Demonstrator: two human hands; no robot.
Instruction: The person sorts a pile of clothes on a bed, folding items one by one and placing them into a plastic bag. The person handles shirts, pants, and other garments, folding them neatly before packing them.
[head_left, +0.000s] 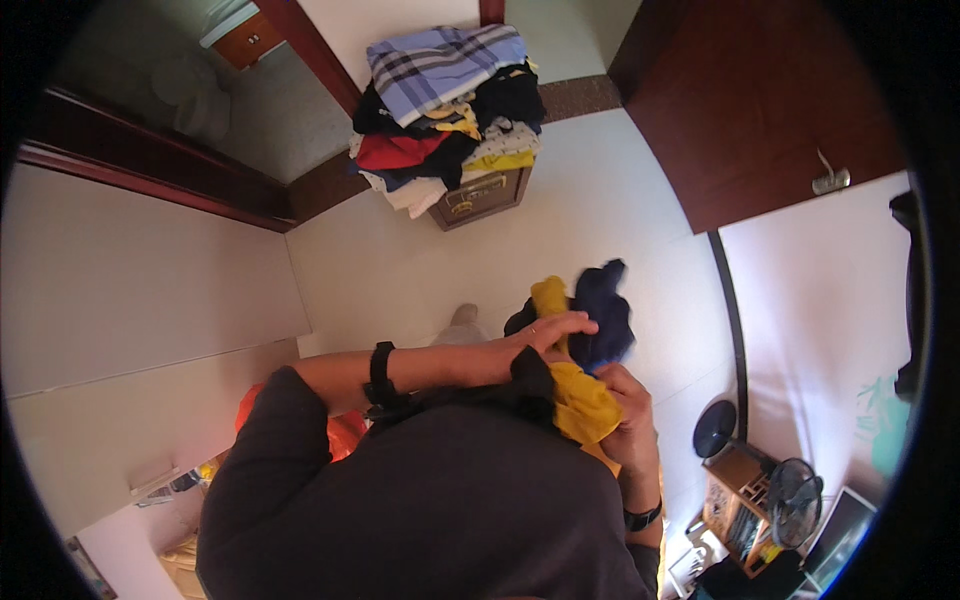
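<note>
Yellow cloth (585, 405) and a dark navy cloth (602, 307) are bunched in front of my body, right of centre, with black cloth (534, 386) beside them. My left hand (555, 332) lies across the yellow cloth, its fingers reaching over towards the navy cloth; whether it grips is unclear. Curled around the edge of the yellow cloth is my right hand (628, 412), with the navy cloth just beyond it. Ahead, a pile of clothes, topped by a blue plaid cloth (442, 67), covers the top of a brown safe (484, 201).
A dark red wooden door (765, 97) stands at the upper right. At the lower right are a fan (795, 502) and a wooden cabinet (739, 510). A white panel (142, 285) runs along the left, beside a doorway. Something red (345, 435) shows behind my arm.
</note>
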